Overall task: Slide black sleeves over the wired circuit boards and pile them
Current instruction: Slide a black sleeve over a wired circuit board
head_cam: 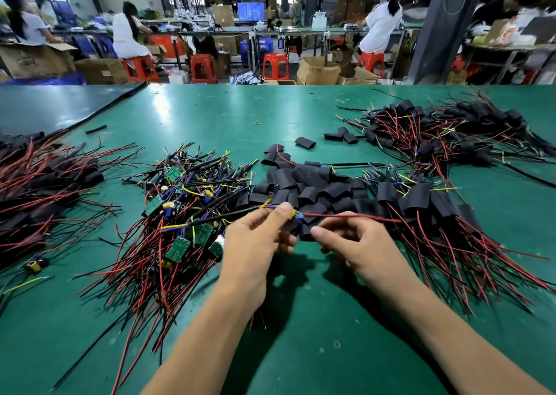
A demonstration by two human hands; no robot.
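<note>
My left hand pinches a wired circuit board at its yellow and blue parts; its red wire runs to the right and its black cable to the left. My right hand holds a black sleeve just below the board, close to the left hand's fingertips. A heap of bare green boards with red and black wires lies to the left. Loose black sleeves are piled behind my hands. Sleeved boards lie to the right.
A bigger pile of sleeved boards sits at the far right, another pile at the left edge. A dark mat covers the green table's far left corner. Beyond the table are people, red stools and cardboard boxes.
</note>
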